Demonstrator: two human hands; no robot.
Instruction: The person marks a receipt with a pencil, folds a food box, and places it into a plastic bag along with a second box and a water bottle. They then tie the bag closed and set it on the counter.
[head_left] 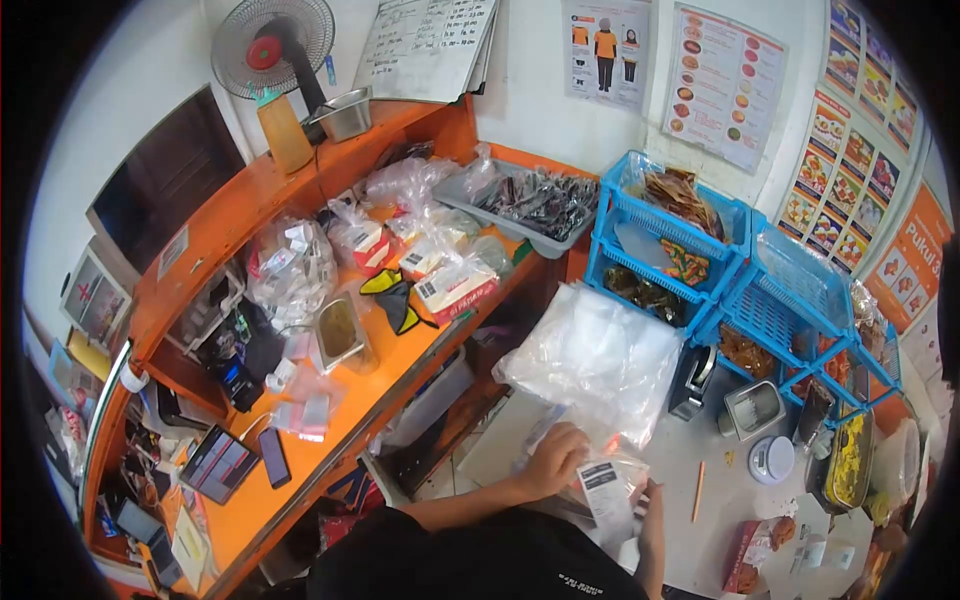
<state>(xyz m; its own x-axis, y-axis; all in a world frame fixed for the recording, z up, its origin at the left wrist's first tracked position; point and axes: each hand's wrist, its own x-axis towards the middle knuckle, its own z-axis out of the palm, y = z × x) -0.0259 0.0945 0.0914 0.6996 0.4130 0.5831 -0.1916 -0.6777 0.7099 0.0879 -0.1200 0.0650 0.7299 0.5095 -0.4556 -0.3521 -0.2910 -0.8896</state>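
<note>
A clear plastic bag (632, 468) with a printed receipt (602, 490) on it is in front of my body, above the grey table. My left hand (558, 460) is closed at the bag's upper left side, its fingers curled on the thin plastic. On the other side, my right hand (652, 505) grips the bag's right edge; most of its fingers are hidden. What lies inside the bag is hard to make out, though something orange shows through. Just beyond my hands lies a stack of clear plastic bags (595, 350).
To the right are a tape dispenser (694, 382), a metal container (753, 408), a white scale (772, 460), an orange stick (699, 490) and a food box (750, 555). Blue baskets (650, 235) stand behind. On the orange counter (375, 385) sit a tablet (218, 463) and a phone (273, 458).
</note>
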